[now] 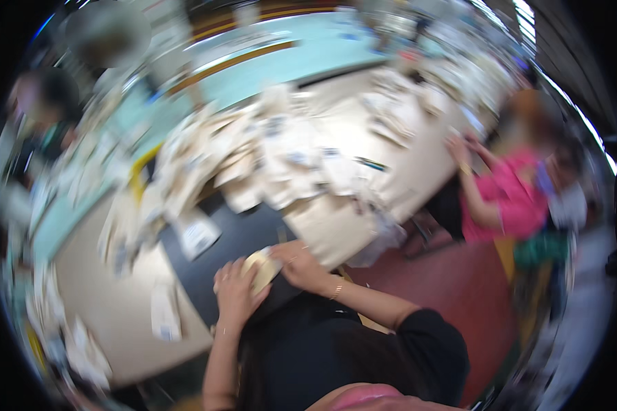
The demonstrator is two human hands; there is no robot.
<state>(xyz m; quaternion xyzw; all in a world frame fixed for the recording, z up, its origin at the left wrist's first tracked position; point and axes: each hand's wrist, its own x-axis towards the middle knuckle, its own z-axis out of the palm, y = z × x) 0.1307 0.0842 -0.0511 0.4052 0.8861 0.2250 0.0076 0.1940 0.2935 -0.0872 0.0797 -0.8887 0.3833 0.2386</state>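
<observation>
A small cream piece [262, 269], which looks like folded cloth, lies between my hands over the dark grey board [253, 229]. My left hand [238, 293] has its fingers closed on the piece's left side. At the other end, my right hand [301, 266] pinches its whitish edge, fingers bent together. Motion blur hides the exact kind of the piece. Just beyond my left hand, a white cloth piece with a dark print [199, 234] rests on the board's far left part.
A large heap of cream cloth pieces [253, 151] covers the table beyond the board. Another white piece [165, 312] lies on the beige tabletop [103, 274] at left. A clear plastic bag [377, 246] hangs at the table edge. A person in pink [504, 195] works at right.
</observation>
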